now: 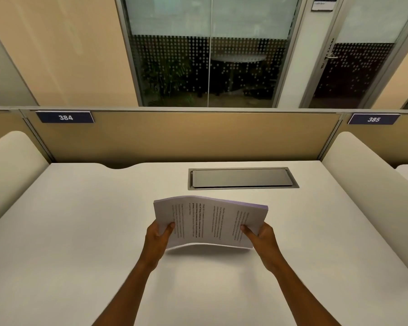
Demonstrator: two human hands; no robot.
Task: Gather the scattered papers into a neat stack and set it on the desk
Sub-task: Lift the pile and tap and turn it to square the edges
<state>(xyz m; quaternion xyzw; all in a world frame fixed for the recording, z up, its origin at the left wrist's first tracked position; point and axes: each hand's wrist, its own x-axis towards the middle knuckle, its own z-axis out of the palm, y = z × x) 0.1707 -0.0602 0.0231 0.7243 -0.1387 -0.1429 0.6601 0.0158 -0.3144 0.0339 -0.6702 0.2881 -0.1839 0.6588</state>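
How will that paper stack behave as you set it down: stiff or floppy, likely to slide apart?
Probably floppy: the paper stack bows upward between the left hand and right hand, which grip only its sides. Its far right edge looks slightly fanned, so sheets may slip. The desk looks smooth, so it could skid.

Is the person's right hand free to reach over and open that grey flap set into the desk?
Probably not yet: the right hand and left hand both grip the paper stack. The grey flap lies unobstructed just beyond on the desk.
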